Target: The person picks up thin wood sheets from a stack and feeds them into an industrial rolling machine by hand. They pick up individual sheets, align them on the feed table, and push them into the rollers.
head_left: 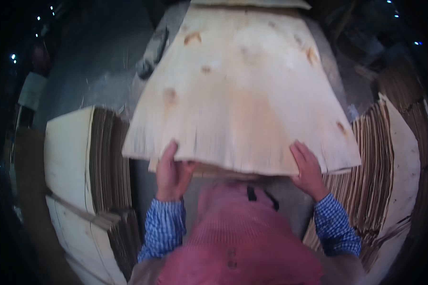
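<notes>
A large pale sheet of wood veneer point(242, 90) with brown knots fills the middle of the view, lifted a little above more sheets beneath it. My left hand point(172, 172) grips its near edge at the left, fingers on top and thumb under. At the right end of that same edge, my right hand point(308, 170) lies on top, fingers curled over the rim. Both sleeves are blue checked cloth, and a red apron covers my front.
A tall stack of veneer sheets point(88, 161) stands at my left, edges toward me. Another fanned stack point(385, 161) rises at my right. Grey floor point(100, 61) with a dark scrap lies beyond at the left. The surroundings are dark.
</notes>
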Available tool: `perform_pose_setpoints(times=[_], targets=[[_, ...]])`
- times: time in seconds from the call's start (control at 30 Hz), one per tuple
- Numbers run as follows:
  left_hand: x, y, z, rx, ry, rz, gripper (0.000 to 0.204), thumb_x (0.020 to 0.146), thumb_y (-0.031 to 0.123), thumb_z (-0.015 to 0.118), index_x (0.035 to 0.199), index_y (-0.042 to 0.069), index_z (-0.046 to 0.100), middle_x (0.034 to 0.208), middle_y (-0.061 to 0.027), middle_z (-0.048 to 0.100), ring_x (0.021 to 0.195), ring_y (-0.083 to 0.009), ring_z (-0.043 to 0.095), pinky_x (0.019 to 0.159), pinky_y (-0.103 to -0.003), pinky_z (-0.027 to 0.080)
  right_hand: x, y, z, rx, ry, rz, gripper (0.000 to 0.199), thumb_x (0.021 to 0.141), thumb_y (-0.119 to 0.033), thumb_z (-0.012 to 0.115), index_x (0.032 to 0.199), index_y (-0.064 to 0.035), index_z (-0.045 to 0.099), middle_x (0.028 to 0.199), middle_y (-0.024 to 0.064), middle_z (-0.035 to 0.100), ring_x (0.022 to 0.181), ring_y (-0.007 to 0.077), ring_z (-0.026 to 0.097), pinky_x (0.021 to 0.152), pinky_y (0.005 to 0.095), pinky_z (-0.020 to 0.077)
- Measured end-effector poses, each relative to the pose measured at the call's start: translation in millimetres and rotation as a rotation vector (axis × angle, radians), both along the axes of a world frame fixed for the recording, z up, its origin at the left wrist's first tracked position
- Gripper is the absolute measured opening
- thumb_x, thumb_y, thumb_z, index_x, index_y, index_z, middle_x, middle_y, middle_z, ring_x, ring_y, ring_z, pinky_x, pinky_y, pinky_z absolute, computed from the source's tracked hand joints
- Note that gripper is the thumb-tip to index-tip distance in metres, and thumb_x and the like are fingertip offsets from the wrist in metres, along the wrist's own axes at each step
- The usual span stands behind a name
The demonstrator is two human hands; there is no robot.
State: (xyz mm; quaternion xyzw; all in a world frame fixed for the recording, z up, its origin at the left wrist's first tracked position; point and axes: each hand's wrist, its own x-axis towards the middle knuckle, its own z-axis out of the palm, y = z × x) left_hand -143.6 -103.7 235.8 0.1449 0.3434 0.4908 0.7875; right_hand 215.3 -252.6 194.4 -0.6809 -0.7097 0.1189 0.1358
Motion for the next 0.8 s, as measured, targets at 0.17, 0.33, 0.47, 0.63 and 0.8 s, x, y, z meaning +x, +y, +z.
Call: perform_pose_setpoints(times=[0.17, 0.33, 0.47, 0.63, 0.8], targets=[[-21.6, -27.9, -106.8, -0.183, 0.026, -0.054, 0.044, 0.099, 0.023, 0.051, 0.139, 0.009, 0.042, 0.13, -0.0111, 0.06, 0.113, -0.0279, 0.06, 0.086, -0.044, 0.054, -4.9, -10.8, -53.1, 0.023, -0.115, -0.074, 0.078, 0.067, -0.009, 0.062, 0.143, -0.01, 0.044, 0.147, 0.02, 0.04, 0.135, 0.046, 0.035, 0.104, 0.0598, 0.033], [-43.6, -64.1, -91.7, -0.159, 0.046, -0.096, 0.04, 0.1, 0.027, 0.049, 0.135, 0.009, 0.045, 0.127, -0.0118, 0.06, 0.11, -0.0272, 0.061, 0.083, -0.041, 0.054, -24.0, -51.5, -2.6, -0.029, -0.149, -0.089, 0.079, 0.067, -0.009, 0.063, 0.143, -0.0105, 0.043, 0.143, 0.0212, 0.042, 0.13, 0.0475, 0.038, 0.103, 0.0585, 0.0334], [-25.4, -27.8, -108.0, -0.113, -0.037, 0.008, 0.031, 0.1, 0.038, 0.051, 0.112, 0.011, 0.059, 0.113, -0.0117, 0.067, 0.102, -0.0279, 0.064, 0.081, -0.042, 0.055, -11.8, -2.7, -31.7, 0.002, 0.043, -0.149, 0.077, 0.068, -0.007, 0.064, 0.142, -0.0144, 0.045, 0.145, 0.0162, 0.041, 0.136, 0.0423, 0.032, 0.107, 0.0615, 0.0261], [-18.7, -72.8, -191.4, -0.528, 0.095, -0.154, 0.031, 0.098, 0.04, 0.054, 0.094, 0.01, 0.062, 0.1, -0.0113, 0.069, 0.091, -0.0283, 0.068, 0.081, -0.041, 0.056, 15.5, 85.6, -59.8, 0.13, 0.021, -0.186, 0.076, 0.07, -0.007, 0.064, 0.143, -0.0151, 0.044, 0.148, 0.0154, 0.038, 0.137, 0.0415, 0.031, 0.108, 0.0616, 0.0244], [29.7, -88.0, -191.7, -0.517, 0.284, -0.031, 0.027, 0.095, 0.035, 0.061, 0.092, 0.01, 0.054, 0.081, -0.0048, 0.063, 0.076, -0.0191, 0.067, 0.06, -0.033, 0.058, 55.8, 186.3, -94.6, 0.188, 0.017, -0.22, 0.072, 0.074, -0.009, 0.065, 0.143, -0.0168, 0.044, 0.148, 0.014, 0.038, 0.138, 0.0401, 0.03, 0.108, 0.0618, 0.0236]])
